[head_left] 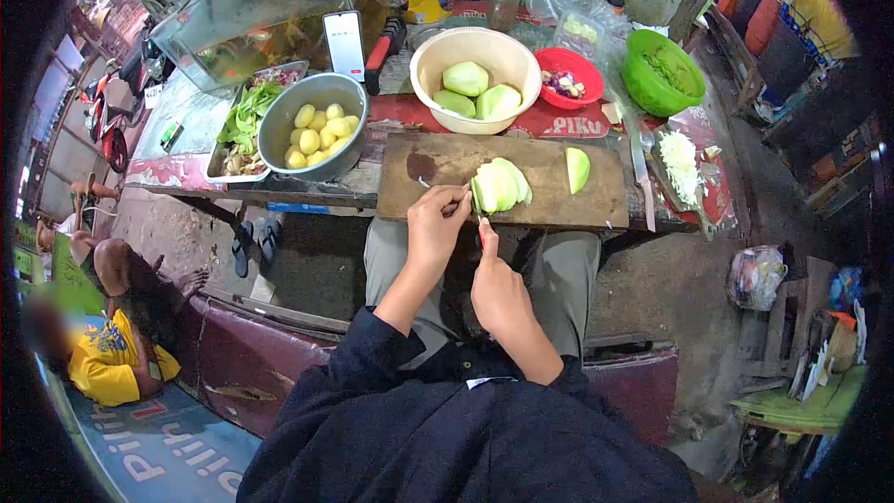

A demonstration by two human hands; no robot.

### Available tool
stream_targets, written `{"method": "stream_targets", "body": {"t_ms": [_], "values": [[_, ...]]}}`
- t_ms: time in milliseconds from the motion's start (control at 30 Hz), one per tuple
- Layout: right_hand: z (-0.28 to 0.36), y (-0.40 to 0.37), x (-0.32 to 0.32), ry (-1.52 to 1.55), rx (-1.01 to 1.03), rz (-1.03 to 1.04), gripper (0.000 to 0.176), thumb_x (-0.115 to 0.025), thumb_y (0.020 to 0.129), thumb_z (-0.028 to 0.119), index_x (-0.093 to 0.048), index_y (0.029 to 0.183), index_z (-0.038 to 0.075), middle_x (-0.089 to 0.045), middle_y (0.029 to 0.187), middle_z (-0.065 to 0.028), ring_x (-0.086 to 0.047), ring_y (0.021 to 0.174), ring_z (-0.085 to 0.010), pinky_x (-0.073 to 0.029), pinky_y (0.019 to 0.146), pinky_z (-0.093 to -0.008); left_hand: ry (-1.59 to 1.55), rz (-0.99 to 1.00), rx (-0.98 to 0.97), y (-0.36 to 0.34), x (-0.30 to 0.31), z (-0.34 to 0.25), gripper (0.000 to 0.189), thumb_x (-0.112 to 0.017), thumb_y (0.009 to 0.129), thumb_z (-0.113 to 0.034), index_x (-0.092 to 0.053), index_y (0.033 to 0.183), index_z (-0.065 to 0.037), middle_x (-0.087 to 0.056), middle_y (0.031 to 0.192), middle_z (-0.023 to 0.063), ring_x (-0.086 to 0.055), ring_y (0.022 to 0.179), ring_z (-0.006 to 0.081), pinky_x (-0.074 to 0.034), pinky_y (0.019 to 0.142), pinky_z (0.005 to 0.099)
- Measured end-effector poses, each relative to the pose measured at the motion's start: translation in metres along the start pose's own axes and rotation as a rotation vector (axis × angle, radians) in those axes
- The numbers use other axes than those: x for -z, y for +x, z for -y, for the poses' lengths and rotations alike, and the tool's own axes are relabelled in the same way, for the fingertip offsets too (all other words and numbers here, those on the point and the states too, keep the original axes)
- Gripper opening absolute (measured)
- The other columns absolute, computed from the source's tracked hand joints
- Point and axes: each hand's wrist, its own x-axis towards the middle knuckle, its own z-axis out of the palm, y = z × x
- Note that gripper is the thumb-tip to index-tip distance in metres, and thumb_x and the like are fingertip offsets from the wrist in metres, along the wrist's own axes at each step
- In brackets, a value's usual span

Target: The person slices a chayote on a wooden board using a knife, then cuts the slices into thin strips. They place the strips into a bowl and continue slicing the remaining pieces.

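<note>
On the wooden cutting board (433, 163) lies a row of thin, pale green chayote slices (506, 183), leaning against one another. My right hand (503, 293) is closed round the red handle of a knife (481, 235), whose narrow blade stands at the left end of the slices. The fingers of my left hand (435, 228) are bent and pressed together on the chayote's left end, close beside the blade. Farther right on the board rests a cut chayote wedge (577, 170). Behind the board, a cream bowl (475, 45) holds several peeled chayote pieces (466, 79).
A grey pot (321, 168) of peeled potatoes and a tray of greens (244, 121) stand left. Red (587, 65) and green (656, 98) bowls are behind right. Another knife (643, 172) lies beside shredded vegetable (682, 168). A phone (344, 45) leans upright. Someone in yellow sits left.
</note>
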Motion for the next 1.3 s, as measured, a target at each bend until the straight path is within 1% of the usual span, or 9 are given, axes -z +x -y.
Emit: {"method": "stream_targets", "body": {"t_ms": [200,267,300,400,533,967,1067,1200,1300], "values": [[-0.017,0.009,-0.003,0.079,0.028,0.014,0.068,-0.045,0.095,0.005,-0.012,0.155,0.007,-0.067,0.093,-0.0341,-0.067,0.088,-0.0522,-0.052,0.081,-0.0605,0.002,0.025,0.024,0.001,0.001,-0.003,0.015,-0.073,0.090,-0.007,-0.075,0.101,0.003,-0.075,0.100,0.0118,-0.071,0.080,0.0149,-0.055,0.071,0.0275],[-0.036,0.014,-0.013,0.257,0.211,-0.120,0.055,-0.041,0.102,0.009,-0.016,0.152,0.011,-0.066,0.086,-0.0341,-0.067,0.077,-0.0500,-0.052,0.069,-0.0593,0.036,0.030,-0.015,0.001,0.002,-0.003,0.018,-0.073,0.090,-0.006,-0.074,0.106,0.003,-0.075,0.104,0.0125,-0.072,0.084,0.0157,-0.057,0.074,0.0279],[-0.023,0.008,0.014,0.493,-0.014,0.166,0.054,-0.041,0.105,0.011,-0.014,0.152,0.016,-0.062,0.074,-0.0201,-0.064,0.054,-0.0308,-0.052,0.048,-0.0450,0.036,0.029,-0.016,0.001,0.003,-0.002,0.018,-0.073,0.090,-0.006,-0.074,0.106,0.003,-0.075,0.104,0.0125,-0.072,0.084,0.0157,-0.057,0.074,0.0279],[-0.040,0.011,0.011,0.931,-0.019,0.303,0.053,-0.040,0.107,0.012,-0.015,0.153,0.022,-0.050,0.070,-0.0069,-0.051,0.044,-0.0133,-0.045,0.038,-0.0301,-0.072,0.079,0.044,0.002,0.004,0.000,0.026,-0.073,0.090,-0.005,-0.072,0.115,0.003,-0.074,0.108,0.0137,-0.073,0.092,0.0168,-0.058,0.079,0.0287],[-0.038,0.009,0.018,1.173,-0.076,0.390,0.055,-0.040,0.107,0.011,-0.017,0.154,0.026,-0.048,0.072,-0.0050,-0.048,0.043,-0.0132,-0.045,0.037,-0.0294,-0.101,0.116,0.050,0.004,0.006,0.000,0.033,-0.071,0.089,0.000,-0.068,0.121,0.001,-0.070,0.109,0.0145,-0.072,0.093,0.0194,-0.059,0.081,0.0302],[-0.029,-0.005,0.015,0.668,-0.015,0.123,0.055,-0.040,0.107,0.011,-0.019,0.156,0.022,-0.049,0.071,-0.0034,-0.047,0.044,-0.0107,-0.042,0.040,-0.0285,-0.023,0.068,-0.014,0.001,0.001,0.000,0.026,-0.069,0.091,0.001,-0.070,0.116,0.000,-0.071,0.105,0.0131,-0.072,0.094,0.0170,-0.057,0.079,0.0284],[-0.045,-0.001,0.006,0.596,0.173,-0.080,0.054,-0.040,0.107,0.010,-0.020,0.155,0.023,-0.050,0.070,-0.0028,-0.047,0.045,-0.0098,-0.042,0.040,-0.0277,-0.048,0.082,0.008,0.000,0.001,0.001,0.024,-0.068,0.092,0.000,-0.070,0.116,0.000,-0.072,0.106,0.0129,-0.072,0.093,0.0174,-0.057,0.079,0.0290],[-0.062,0.003,0.019,0.749,0.080,-0.182,0.053,-0.040,0.107,0.010,-0.022,0.155,0.023,-0.050,0.070,-0.0031,-0.046,0.042,-0.0098,-0.041,0.037,-0.0258,-0.037,0.076,-0.008,0.002,0.002,0.001,0.022,-0.067,0.094,-0.002,-0.070,0.115,0.000,-0.070,0.110,0.0165,-0.073,0.087,0.0194,-0.059,0.073,0.0309],[-0.063,-0.002,0.042,0.705,-0.097,-0.163,0.053,-0.040,0.106,0.009,-0.023,0.154,0.023,-0.052,0.069,-0.0037,-0.047,0.041,-0.0106,-0.041,0.037,-0.0261,-0.065,0.163,0.086,0.004,0.013,-0.008,0.021,-0.068,0.093,-0.005,-0.071,0.114,-0.002,-0.069,0.115,0.0168,-0.071,0.095,0.0241,-0.057,0.082,0.0357]]}}
